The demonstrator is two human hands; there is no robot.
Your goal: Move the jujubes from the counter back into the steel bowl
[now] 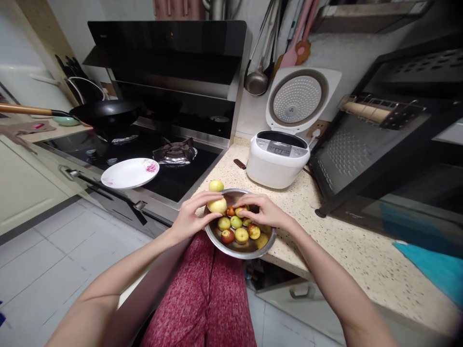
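A metal bowl (249, 255) stands at the counter's front edge, with several small green and reddish-brown jujubes (241, 235) in it. At its left rim, my left hand (188, 213) has thumb and fingers closed around a larger pale yellow round fruit (217, 206). My right hand (266, 210) reaches over the right side of the bowl, its fingertips pinching a green-and-red jujube (240, 211). Another yellow fruit (216, 186) rests on the counter just behind the bowl.
A white rice cooker (277, 166) stands behind the bowl, lid raised. To the left, a floral plate (130, 173) sits at the stove's front edge, and a black wok (108, 113) is on the far burner. A black cabinet (390, 193) and teal cloth (434, 267) are at right.
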